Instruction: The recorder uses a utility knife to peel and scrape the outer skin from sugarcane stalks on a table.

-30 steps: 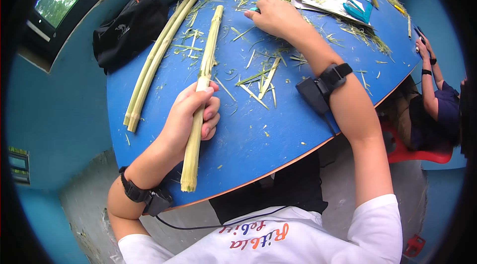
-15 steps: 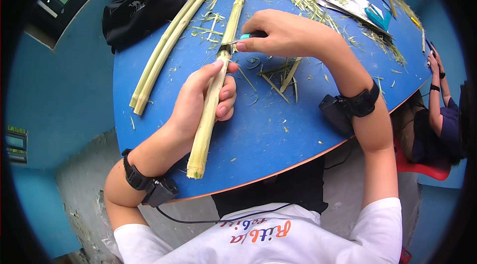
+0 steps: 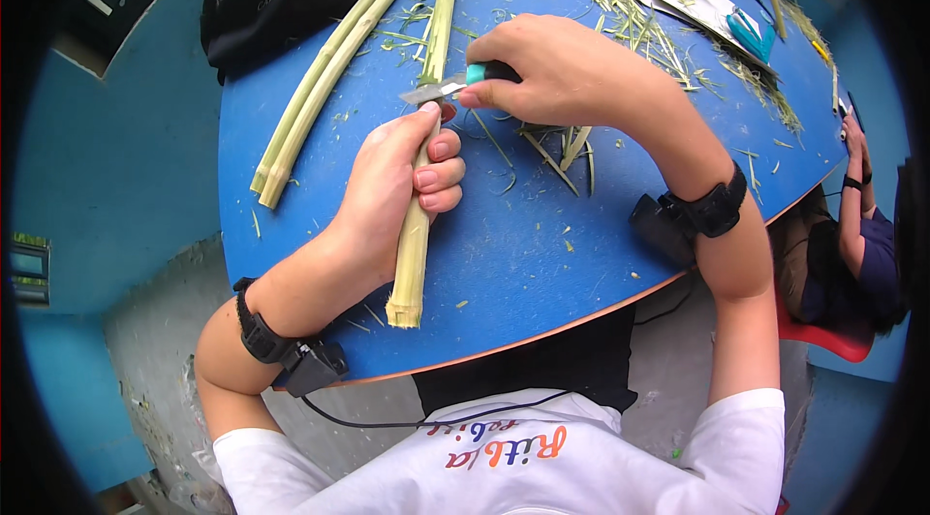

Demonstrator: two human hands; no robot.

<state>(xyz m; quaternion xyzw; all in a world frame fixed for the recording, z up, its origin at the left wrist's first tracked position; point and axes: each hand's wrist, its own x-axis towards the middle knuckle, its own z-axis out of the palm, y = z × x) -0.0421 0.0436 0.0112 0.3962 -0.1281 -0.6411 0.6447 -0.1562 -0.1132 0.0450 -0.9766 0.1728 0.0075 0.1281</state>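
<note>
My left hand (image 3: pixel 387 171) is wrapped round the middle of a pale green cane stalk (image 3: pixel 410 258), its thumb lying along the top near the knot. The stalk slants away from me, one end near the table edge and the other pointing to the far side. In my right hand (image 3: pixel 567 69) is a utility knife (image 3: pixel 477 75) with a black and teal handle. Its flat metal blade lies across the stalk just beyond my left thumb, at the knot. Green shavings lie on the table beneath and beside my right hand.
Two long stalks (image 3: pixel 334 79) lie to the left, beside a black bag (image 3: pixel 281 6). Shavings (image 3: pixel 620 6) are heaped at the far side, near papers (image 3: pixel 712 16) and a teal tool (image 3: pixel 748 35). Another person's hands (image 3: pixel 854 142) are at the blue table's (image 3: pixel 542 273) right edge.
The stalk's near end has shifted up and slightly right. The blade now shows its broad side across the stalk. My left hand has moved slightly up along with the stalk.
</note>
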